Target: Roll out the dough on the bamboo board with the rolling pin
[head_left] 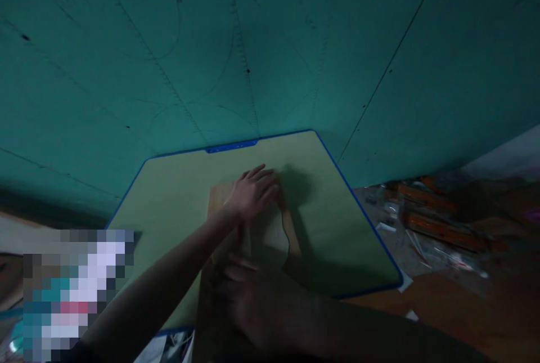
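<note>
Wooden board (270, 234) on blue-edged bench (177, 188), curved line towards its 3 o'clock side. Left arm (177, 267) slants in from 7 o'clock; left hand (253, 193) palm-down over board's 12 o'clock end, fingers towards 2. Right arm (350, 323) from 4 o'clock; right hand (250, 290) shadowed, nearer 6, fingers towards 10. Hands apart; grip cannot be told.

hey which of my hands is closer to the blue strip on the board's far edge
Left. Your left hand is a little short of the blue strip; your right hand is farther back, closer to you.
</note>
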Demonstrator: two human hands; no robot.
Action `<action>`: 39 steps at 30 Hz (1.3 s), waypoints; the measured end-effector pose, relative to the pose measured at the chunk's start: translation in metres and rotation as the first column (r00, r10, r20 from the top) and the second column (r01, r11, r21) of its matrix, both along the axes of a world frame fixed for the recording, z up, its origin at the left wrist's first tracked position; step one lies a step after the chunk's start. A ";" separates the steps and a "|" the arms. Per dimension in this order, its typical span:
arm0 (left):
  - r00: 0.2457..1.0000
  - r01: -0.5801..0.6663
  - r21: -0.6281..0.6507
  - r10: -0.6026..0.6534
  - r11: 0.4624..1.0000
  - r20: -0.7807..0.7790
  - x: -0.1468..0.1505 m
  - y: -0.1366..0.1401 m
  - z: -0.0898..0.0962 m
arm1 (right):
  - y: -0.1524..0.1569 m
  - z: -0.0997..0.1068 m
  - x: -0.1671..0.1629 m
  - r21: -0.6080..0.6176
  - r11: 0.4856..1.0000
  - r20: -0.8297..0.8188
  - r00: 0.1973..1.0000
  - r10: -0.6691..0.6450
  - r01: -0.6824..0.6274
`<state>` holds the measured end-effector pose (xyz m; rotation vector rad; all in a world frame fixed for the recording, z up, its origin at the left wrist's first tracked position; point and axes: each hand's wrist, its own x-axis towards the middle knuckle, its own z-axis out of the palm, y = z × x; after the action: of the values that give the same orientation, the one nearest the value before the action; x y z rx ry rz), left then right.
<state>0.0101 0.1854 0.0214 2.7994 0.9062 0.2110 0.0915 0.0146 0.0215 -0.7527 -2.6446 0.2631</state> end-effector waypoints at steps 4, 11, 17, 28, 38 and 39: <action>0.997 0.068 0.001 -0.068 0.998 0.027 0.038 -0.011 0.000 | -0.017 0.004 0.027 -0.165 0.981 0.010 0.995 -0.104 0.104; 0.989 0.118 -0.007 -0.117 0.993 0.096 -0.017 -0.004 -0.002 | -0.014 0.004 -0.018 0.034 0.993 0.058 0.992 -0.113 0.111; 0.993 0.095 -0.050 -0.091 0.994 0.071 -0.085 0.008 -0.010 | 0.005 0.006 -0.068 0.094 0.996 0.043 0.999 -0.014 0.010; 0.981 -0.049 -0.070 0.062 0.996 0.185 0.033 -0.019 0.003 | -0.048 -0.010 0.030 -0.172 0.934 -0.011 0.947 -0.320 0.313; 0.991 0.024 -0.030 -0.020 0.999 0.130 -0.044 -0.010 -0.003 | -0.031 0.012 -0.027 -0.009 0.983 0.067 0.981 -0.182 0.183; 0.993 0.033 -0.028 -0.030 0.999 0.112 -0.056 -0.007 -0.004 | -0.027 0.009 -0.036 0.022 0.990 0.067 0.987 -0.143 0.142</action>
<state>-0.0457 0.1786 0.0174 2.7417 0.8321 0.3423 0.0557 -0.0123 0.0310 -0.9565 -2.6364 0.1787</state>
